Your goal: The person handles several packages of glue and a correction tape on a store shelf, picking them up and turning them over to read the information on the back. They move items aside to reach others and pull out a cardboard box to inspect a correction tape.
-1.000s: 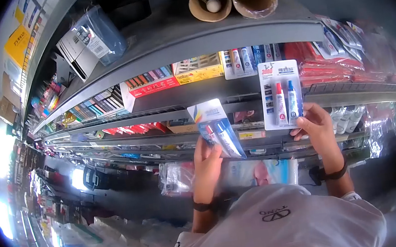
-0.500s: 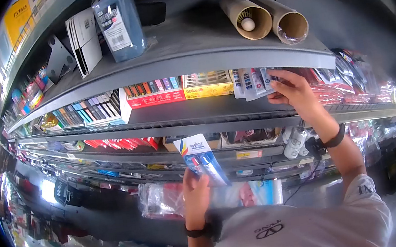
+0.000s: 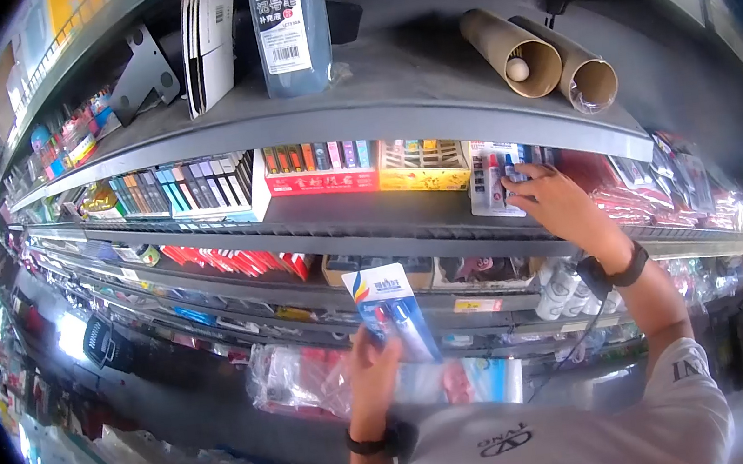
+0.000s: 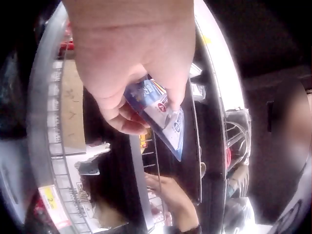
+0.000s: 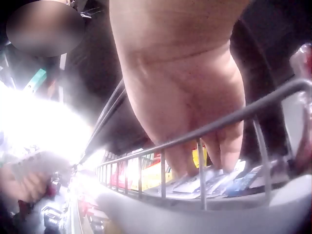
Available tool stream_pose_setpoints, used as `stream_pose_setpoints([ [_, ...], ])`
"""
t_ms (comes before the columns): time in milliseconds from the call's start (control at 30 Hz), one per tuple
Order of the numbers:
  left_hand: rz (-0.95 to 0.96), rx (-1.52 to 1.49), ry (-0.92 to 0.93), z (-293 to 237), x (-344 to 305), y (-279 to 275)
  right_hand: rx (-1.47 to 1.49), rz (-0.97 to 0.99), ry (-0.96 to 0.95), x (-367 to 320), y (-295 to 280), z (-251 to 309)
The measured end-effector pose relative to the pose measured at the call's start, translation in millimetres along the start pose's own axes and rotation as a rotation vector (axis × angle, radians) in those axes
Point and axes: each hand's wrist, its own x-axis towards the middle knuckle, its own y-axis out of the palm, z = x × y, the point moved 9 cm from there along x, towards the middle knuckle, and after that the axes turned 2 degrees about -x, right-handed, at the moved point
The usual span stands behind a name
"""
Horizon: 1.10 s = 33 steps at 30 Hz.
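Observation:
In the head view my left hand [image 3: 374,377] holds a blister pack of two glue tubes [image 3: 391,309], white on top and blue below, upright in front of the lower shelves. The left wrist view shows its thumb and fingers pinching this blue pack [image 4: 163,114], tubes marked A and B. My right hand [image 3: 560,202] reaches under the upper shelf, thumb and fingertips at the right edge of another two-tube glue pack [image 3: 489,184] on the middle shelf. In the right wrist view the right hand's fingers [image 5: 229,148] reach down behind a wire rail onto flat packs [image 5: 214,183].
Left of the glue pack stand a yellow box [image 3: 425,173] and a red box [image 3: 323,182]. Red plastic packets [image 3: 649,200] lie to the right. Above, the upper shelf edge [image 3: 356,117] carries cardboard tubes [image 3: 512,49] and a bagged blue bottle [image 3: 294,36].
My right hand has carried its glue pack from in front of the shelves up onto the middle shelf. My left hand still holds the blue pack, a little lower in view.

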Motion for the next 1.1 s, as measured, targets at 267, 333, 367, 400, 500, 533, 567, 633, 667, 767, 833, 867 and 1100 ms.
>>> stream_pose_setpoints([
  [267, 0.03, -0.078, 0.002, 21.3, 6.5, -7.7, -0.109, 0.118, -0.023, 3.4, 10.9, 2.6],
  [333, -0.002, -0.053, -0.039, 29.8, 6.0, -12.4, -0.123, 0.115, -0.083, 6.4, 5.3, 9.0],
  [367, -0.006, -0.043, -0.046, 30.7, 6.1, -11.9, -0.13, 0.114, -0.114, 7.6, 3.4, 11.6],
  [400, 0.013, -0.038, -0.026, 27.4, 6.8, -7.0, -0.105, 0.114, -0.058, 8.3, 6.1, 4.0],
  [500, 0.037, 0.001, -0.039, 16.1, 3.9, 9.1, -0.077, -0.009, -0.041, 4.0, 2.2, -4.9],
  [533, 0.037, 0.016, -0.052, 10.5, 1.9, 16.0, -0.107, -0.138, -0.129, -0.7, -9.9, 2.7],
  [567, 0.035, 0.062, -0.046, 3.1, -0.2, 23.5, -0.053, -0.235, -0.074, -3.8, -22.7, 4.1],
  [633, 0.021, 0.153, -0.031, -11.0, -3.3, 37.4, 0.106, -0.227, 0.073, -14.6, -40.5, 4.6],
  [667, 0.062, 0.143, -0.017, -15.5, -2.0, 47.2, 0.213, -0.118, 0.163, -24.0, -46.7, 8.6],
  [767, 0.143, 0.156, -0.043, -32.8, -2.0, 81.6, 0.578, 0.08, 0.143, -58.9, -22.2, 32.1],
  [833, 0.217, 0.156, -0.027, -28.1, 6.0, 100.1, 0.82, 0.16, 0.132, -81.7, -6.1, 50.0],
  [867, 0.259, 0.15, -0.021, -24.5, 8.2, 110.9, 0.942, 0.177, 0.164, -92.0, 3.5, 56.8],
  [1100, 0.39, 0.298, 0.08, -19.0, 9.9, 172.5, 1.264, 0.045, 0.487, -139.7, 48.4, 26.7],
])
